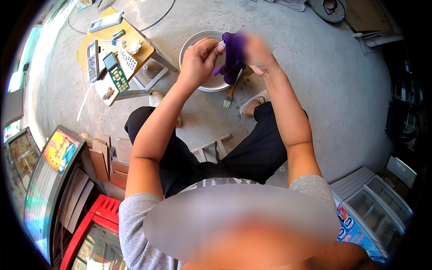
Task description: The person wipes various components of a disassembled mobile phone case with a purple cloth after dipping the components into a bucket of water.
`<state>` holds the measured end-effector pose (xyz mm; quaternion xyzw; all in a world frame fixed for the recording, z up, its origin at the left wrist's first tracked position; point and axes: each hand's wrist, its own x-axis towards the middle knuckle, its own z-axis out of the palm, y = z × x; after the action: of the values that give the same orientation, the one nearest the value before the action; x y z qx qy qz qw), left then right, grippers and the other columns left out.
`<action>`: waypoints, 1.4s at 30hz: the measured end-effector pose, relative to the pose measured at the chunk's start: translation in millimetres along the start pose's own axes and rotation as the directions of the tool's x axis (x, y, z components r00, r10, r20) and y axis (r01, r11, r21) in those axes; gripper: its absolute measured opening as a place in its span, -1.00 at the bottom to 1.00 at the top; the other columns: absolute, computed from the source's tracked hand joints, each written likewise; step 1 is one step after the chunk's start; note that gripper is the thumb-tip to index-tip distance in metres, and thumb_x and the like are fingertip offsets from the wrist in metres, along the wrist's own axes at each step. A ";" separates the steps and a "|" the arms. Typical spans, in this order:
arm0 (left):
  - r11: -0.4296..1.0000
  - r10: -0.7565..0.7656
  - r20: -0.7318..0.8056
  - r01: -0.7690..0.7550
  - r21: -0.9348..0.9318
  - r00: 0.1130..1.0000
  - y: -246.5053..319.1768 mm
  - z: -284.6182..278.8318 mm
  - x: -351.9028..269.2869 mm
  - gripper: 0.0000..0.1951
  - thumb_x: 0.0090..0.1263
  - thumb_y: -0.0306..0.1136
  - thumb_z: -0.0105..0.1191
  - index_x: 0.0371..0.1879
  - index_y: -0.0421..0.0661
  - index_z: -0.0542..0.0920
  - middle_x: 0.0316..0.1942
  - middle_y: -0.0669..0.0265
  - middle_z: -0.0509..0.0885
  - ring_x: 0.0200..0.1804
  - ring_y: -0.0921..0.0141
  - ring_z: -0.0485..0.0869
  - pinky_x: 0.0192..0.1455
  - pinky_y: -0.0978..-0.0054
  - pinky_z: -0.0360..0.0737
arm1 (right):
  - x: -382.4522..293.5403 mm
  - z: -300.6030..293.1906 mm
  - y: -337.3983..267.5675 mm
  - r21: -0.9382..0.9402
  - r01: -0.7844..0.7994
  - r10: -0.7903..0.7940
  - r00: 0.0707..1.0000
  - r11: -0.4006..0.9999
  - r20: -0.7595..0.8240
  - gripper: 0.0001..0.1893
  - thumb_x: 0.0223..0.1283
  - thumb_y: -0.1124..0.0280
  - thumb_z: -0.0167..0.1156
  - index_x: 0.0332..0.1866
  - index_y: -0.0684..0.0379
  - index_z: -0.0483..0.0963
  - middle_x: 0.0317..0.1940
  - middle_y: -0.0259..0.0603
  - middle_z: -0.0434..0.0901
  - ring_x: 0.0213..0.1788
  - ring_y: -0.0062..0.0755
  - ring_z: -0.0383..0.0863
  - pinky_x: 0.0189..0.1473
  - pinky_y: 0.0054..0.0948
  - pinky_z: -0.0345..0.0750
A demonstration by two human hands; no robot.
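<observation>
A purple cloth (231,62) hangs bunched above a round white basin (183,55) on the floor. My right hand (259,50), partly blurred, grips the cloth from its right side. With thumb and forefinger, my left hand (202,60) pinches a small white piece (221,43) against the cloth's left edge; most of that piece is hidden. Below the basin lies a flat brush (228,100) with a wooden handle. On a low yellow table (140,30) to the left are a green circuit board (118,79) with a screen, a white rubber keypad (128,60) and a grey calculator casing (92,60).
The table also bears a casing cover (106,22), green batteries (118,34), swabs (114,43) and crumpled tissue (135,47). A bottle (152,71) stands beneath it. Wooden boards (99,158) and a red-framed cabinet (98,216) are lower left; a glass-topped freezer (374,206) is lower right.
</observation>
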<state>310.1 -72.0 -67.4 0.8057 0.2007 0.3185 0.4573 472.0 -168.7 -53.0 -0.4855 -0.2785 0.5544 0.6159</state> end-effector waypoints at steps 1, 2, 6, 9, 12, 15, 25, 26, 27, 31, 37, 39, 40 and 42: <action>0.979 -0.119 0.006 0.119 -0.164 0.993 -6.6 5.6 -3.7 -0.83 0.40 -0.31 0.12 -0.21 -0.16 0.66 -0.41 0.33 0.66 -0.34 0.41 0.62 -0.25 0.51 0.48 | -1.0 2.1 -3.8 0.034 -0.012 0.012 1.000 0.999 0.005 -0.85 0.25 0.55 0.17 -0.13 0.33 0.60 -0.31 -0.14 0.70 -0.32 -0.45 0.72 -0.24 -0.41 0.72; 0.918 -0.234 0.030 0.231 -0.321 0.972 -13.7 9.1 -7.1 -0.80 0.43 -0.28 0.12 -0.19 -0.16 0.67 -0.40 0.34 0.67 -0.33 0.46 0.62 -0.24 0.54 0.49 | -1.5 3.2 -5.8 0.067 -0.024 0.023 1.000 0.997 0.011 -0.84 0.26 0.55 0.15 -0.11 0.34 0.59 -0.30 -0.13 0.70 -0.32 -0.43 0.72 -0.23 -0.39 0.73; 0.862 -0.315 0.136 0.343 -0.374 0.939 -11.4 7.2 -4.7 -0.73 0.46 -0.21 0.10 -0.18 -0.21 0.66 -0.41 0.37 0.66 -0.31 0.53 0.59 -0.19 0.54 0.50 | 1.2 -7.5 -2.5 0.114 -0.001 -0.010 0.995 0.994 0.096 -0.82 0.28 0.56 0.13 -0.08 0.35 0.58 -0.28 -0.11 0.69 -0.32 -0.42 0.72 -0.20 -0.37 0.73; 0.911 -0.258 0.105 0.278 -0.305 0.961 -7.0 5.1 -4.1 -0.77 0.43 -0.27 0.12 -0.20 -0.22 0.65 -0.43 0.31 0.66 -0.32 0.45 0.61 -0.19 0.49 0.51 | 2.4 -10.0 0.6 0.067 0.005 -0.009 0.998 0.998 0.065 -0.83 0.25 0.55 0.15 -0.10 0.34 0.59 -0.29 -0.13 0.70 -0.33 -0.43 0.72 -0.21 -0.40 0.73; 0.993 -0.079 0.051 0.084 -0.084 0.996 3.4 -0.4 0.2 -0.83 0.36 -0.36 0.14 -0.22 -0.21 0.65 -0.44 0.21 0.64 -0.34 0.31 0.62 -0.23 0.43 0.51 | 1.8 -7.7 3.3 -0.013 0.020 -0.020 1.000 1.000 -0.007 -0.84 0.20 0.55 0.18 -0.14 0.33 0.61 -0.31 -0.15 0.71 -0.33 -0.47 0.72 -0.23 -0.44 0.71; 0.999 0.023 0.053 -0.025 0.038 0.998 9.2 -7.4 2.9 -0.88 0.29 -0.45 0.15 -0.26 -0.21 0.64 -0.46 0.12 0.60 -0.37 0.15 0.59 -0.28 0.35 0.50 | -0.6 -1.2 3.1 -0.063 0.048 -0.050 0.999 0.997 -0.022 -0.86 0.17 0.56 0.20 -0.19 0.32 0.62 -0.34 -0.16 0.71 -0.34 -0.50 0.71 -0.27 -0.47 0.70; 0.983 0.111 0.154 -0.131 0.126 0.982 10.7 -10.4 1.1 -0.89 0.29 -0.45 0.14 -0.28 -0.21 0.63 -0.48 0.10 0.58 -0.40 0.10 0.57 -0.32 0.32 0.49 | 2.2 10.7 12.7 -0.080 0.011 -0.023 0.987 0.997 -0.157 -0.86 0.19 0.48 0.26 -0.22 0.32 0.62 -0.40 -0.20 0.71 -0.40 -0.54 0.70 -0.35 -0.49 0.68; 0.979 0.119 0.152 -0.142 0.145 0.981 6.6 -6.6 -0.9 -0.88 0.30 -0.44 0.14 -0.27 -0.21 0.64 -0.48 0.10 0.59 -0.41 0.11 0.57 -0.32 0.34 0.50 | 3.1 11.9 14.7 -0.070 0.013 -0.026 0.983 0.997 -0.182 -0.86 0.20 0.46 0.27 -0.22 0.31 0.62 -0.41 -0.21 0.70 -0.40 -0.54 0.70 -0.34 -0.48 0.68; 0.996 0.048 0.090 -0.054 0.064 0.995 4.7 -1.9 -2.5 -0.87 0.31 -0.42 0.14 -0.26 -0.20 0.65 -0.48 0.11 0.59 -0.42 0.14 0.57 -0.32 0.35 0.50 | 4.5 13.3 12.5 -0.065 0.024 -0.035 0.984 0.998 -0.176 -0.86 0.21 0.45 0.26 -0.23 0.30 0.61 -0.42 -0.22 0.70 -0.41 -0.53 0.70 -0.34 -0.48 0.68; 0.956 -0.193 0.034 0.195 -0.217 0.981 0.7 5.9 -2.9 -0.79 0.42 -0.28 0.13 -0.22 -0.18 0.68 -0.45 0.27 0.66 -0.42 0.44 0.59 -0.30 0.49 0.51 | 8.2 2.0 9.6 0.180 0.035 -0.006 0.987 0.983 -0.160 -0.82 0.27 0.33 0.25 -0.17 0.22 0.56 -0.29 -0.26 0.67 -0.24 -0.48 0.68 -0.13 -0.41 0.66; 0.812 -0.291 0.095 0.298 -0.502 0.952 3.3 2.8 1.9 -0.71 0.52 -0.20 0.02 -0.07 -0.20 0.61 -0.34 0.42 0.67 -0.24 0.61 0.57 -0.13 0.63 0.49 | 14.4 -13.2 14.1 0.461 -0.008 0.048 0.996 0.887 -0.075 -0.77 0.32 0.24 0.21 -0.08 0.16 0.53 -0.15 -0.30 0.60 -0.05 -0.40 0.61 0.11 -0.24 0.61; 0.801 -0.286 0.088 0.289 -0.524 0.954 0.6 0.3 2.8 -0.71 0.54 -0.20 0.00 -0.04 -0.19 0.59 -0.30 0.42 0.67 -0.20 0.61 0.56 -0.09 0.64 0.48 | 9.9 -6.4 9.7 0.410 0.012 0.016 0.998 0.912 -0.065 -0.78 0.32 0.28 0.20 -0.07 0.19 0.53 -0.15 -0.29 0.61 -0.08 -0.39 0.64 0.08 -0.18 0.65; 0.795 -0.284 0.085 0.285 -0.535 0.955 -0.3 -1.2 2.9 -0.71 0.54 -0.20 -0.01 -0.02 -0.19 0.57 -0.29 0.42 0.67 -0.18 0.61 0.56 -0.06 0.64 0.47 | 8.7 -3.6 8.1 0.384 0.022 0.001 0.998 0.923 -0.060 -0.78 0.32 0.31 0.20 -0.06 0.20 0.53 -0.15 -0.28 0.62 -0.09 -0.38 0.65 0.06 -0.15 0.66; 0.809 -0.289 0.091 0.294 -0.509 0.953 1.0 -4.1 3.1 -0.73 0.55 -0.21 -0.03 -0.08 -0.18 0.58 -0.28 0.44 0.64 -0.12 0.60 0.55 0.04 0.63 0.44 | 8.6 -3.1 8.5 0.289 0.085 -0.070 0.996 0.953 -0.062 -0.79 0.31 0.37 0.20 -0.05 0.24 0.54 -0.15 -0.24 0.64 -0.13 -0.37 0.67 -0.02 -0.15 0.70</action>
<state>309.5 -68.1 -64.0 0.6144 0.2268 0.2830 0.7007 473.2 -162.1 -63.6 -0.3921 -0.1968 0.5523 0.7089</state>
